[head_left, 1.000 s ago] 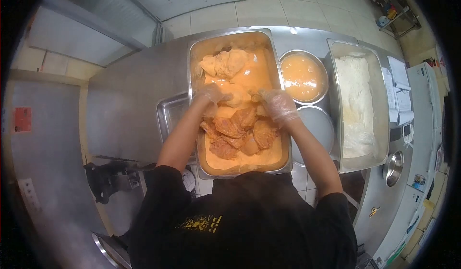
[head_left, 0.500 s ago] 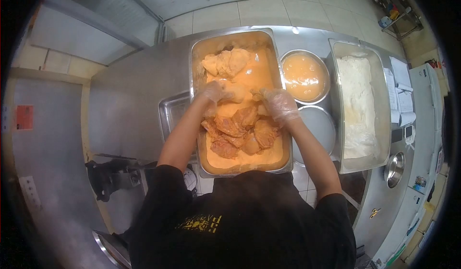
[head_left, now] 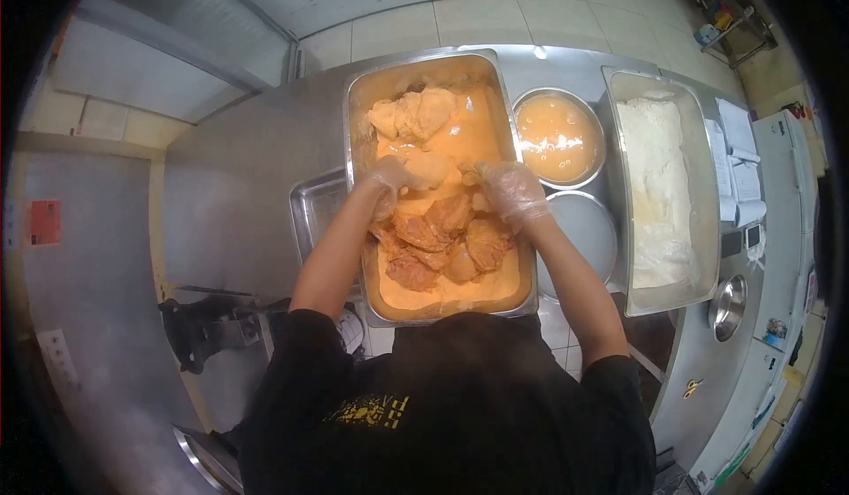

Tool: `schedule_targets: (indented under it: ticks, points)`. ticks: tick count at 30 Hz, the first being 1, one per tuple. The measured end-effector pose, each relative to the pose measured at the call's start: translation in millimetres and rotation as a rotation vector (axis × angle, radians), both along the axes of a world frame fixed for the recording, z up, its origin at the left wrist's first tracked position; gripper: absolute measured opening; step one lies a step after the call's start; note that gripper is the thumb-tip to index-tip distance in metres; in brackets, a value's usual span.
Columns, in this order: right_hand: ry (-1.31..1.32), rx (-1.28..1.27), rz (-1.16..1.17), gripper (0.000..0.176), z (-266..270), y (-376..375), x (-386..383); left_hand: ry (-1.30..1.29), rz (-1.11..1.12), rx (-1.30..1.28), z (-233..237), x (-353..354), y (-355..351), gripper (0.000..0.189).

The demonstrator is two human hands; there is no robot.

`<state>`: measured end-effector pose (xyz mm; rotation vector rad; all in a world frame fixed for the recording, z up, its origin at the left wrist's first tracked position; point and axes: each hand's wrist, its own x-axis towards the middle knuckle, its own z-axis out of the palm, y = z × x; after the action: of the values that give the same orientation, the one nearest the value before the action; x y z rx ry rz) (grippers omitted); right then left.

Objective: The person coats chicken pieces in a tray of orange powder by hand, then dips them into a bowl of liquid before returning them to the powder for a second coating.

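Note:
A deep steel pan (head_left: 508, 128) in front of me holds orange breading flour (head_left: 478, 133). Both my hands are over its middle in clear plastic gloves. My left hand (head_left: 387, 186) is closed on the edge of a flour-coated chicken piece (head_left: 426, 170). Across from it, my right hand (head_left: 511, 193) has its fingers drawn together at the flour; what they pinch is hidden. Several wet, reddish marinated chicken pieces (head_left: 433, 234) lie in a heap just below my hands. At the pan's far end sits a pile of coated chicken pieces (head_left: 416, 113).
Right of the pan stand a round bowl of orange liquid (head_left: 559, 133) and a round pan of greyish content (head_left: 584, 234). Further right is a long tub of white flour (head_left: 659, 186), with papers (head_left: 736, 163) beyond. A steel tray (head_left: 314, 203) lies partly beneath my left arm.
Both hands stay nearly in place over the pan. The coated piece by my left hand shows a little more fully now. The whole view has shifted slightly.

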<state>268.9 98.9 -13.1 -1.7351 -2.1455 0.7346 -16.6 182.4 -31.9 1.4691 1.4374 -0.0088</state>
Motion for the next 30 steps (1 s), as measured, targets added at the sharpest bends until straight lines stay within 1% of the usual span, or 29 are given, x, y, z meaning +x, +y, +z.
schedule_targets:
  ticks: [2, 3, 5, 6, 7, 8, 11, 14, 17, 20, 23, 26, 29, 30]
  points:
    - [-0.107, 0.106, 0.054, 0.023, -4.8, 0.7, -0.3, -0.011, 0.027, 0.074, -10.7, -6.2, -9.6, 0.061]
    - [-0.162, 0.161, 0.084, 0.023, -6.5, 1.4, -0.8, -0.039, 0.076, 0.120, -16.2, -7.8, -12.8, 0.056]
    - [-0.178, 0.113, 0.084, 0.021, -4.6, 3.0, -2.1, -0.098, 0.172, 0.218, 0.5, 3.5, -18.1, 0.048]
    - [-0.188, 0.090, 0.083, 0.020, -3.5, 3.2, -2.2, 0.053, 0.180, 0.272, -10.4, 1.3, -14.4, 0.048]
    - [-0.199, 0.128, 0.098, 0.019, -4.6, 3.2, -1.8, 0.204, 0.187, 0.326, -31.2, -1.4, -6.8, 0.047]
    - [-0.211, 0.166, 0.113, 0.018, -6.5, 3.0, -0.9, 0.354, 0.194, 0.378, -40.8, -1.0, -3.7, 0.047]
    - [-0.220, 0.209, 0.130, 0.016, -7.6, 1.7, -0.5, 0.230, 0.218, 0.527, -56.2, -5.2, -1.4, 0.049]
    - [-0.208, 0.209, 0.125, 0.015, -10.0, 2.8, 0.5, -0.210, 0.598, 0.315, -67.3, 1.5, 7.0, 0.027]
    - [-0.144, 0.213, 0.104, 0.016, -11.9, 1.2, 0.0, -0.784, 0.922, 0.124, -65.7, 11.2, 9.6, 0.027]
    - [-0.141, 0.209, 0.110, 0.016, -11.4, 1.8, 1.4, -0.655, 0.951, 0.026, -65.9, 19.0, 10.3, 0.045]
    - [-0.134, 0.211, 0.108, 0.017, -14.9, 2.4, 1.7, -0.294, 0.774, 0.021, -59.3, 7.9, 14.8, 0.035]
    - [-0.129, 0.204, 0.110, 0.018, -17.5, 1.7, 1.9, 0.119, 0.428, -0.092, -40.5, -5.0, 25.9, 0.037]
    - [-0.161, 0.223, 0.119, 0.019, -16.8, 1.4, 0.1, 0.101, 0.275, -0.134, -26.2, -6.2, 25.2, 0.033]
    - [-0.178, 0.235, 0.119, 0.019, -15.9, 1.0, 0.8, 0.037, 0.205, -0.062, -24.2, -7.9, 25.0, 0.032]
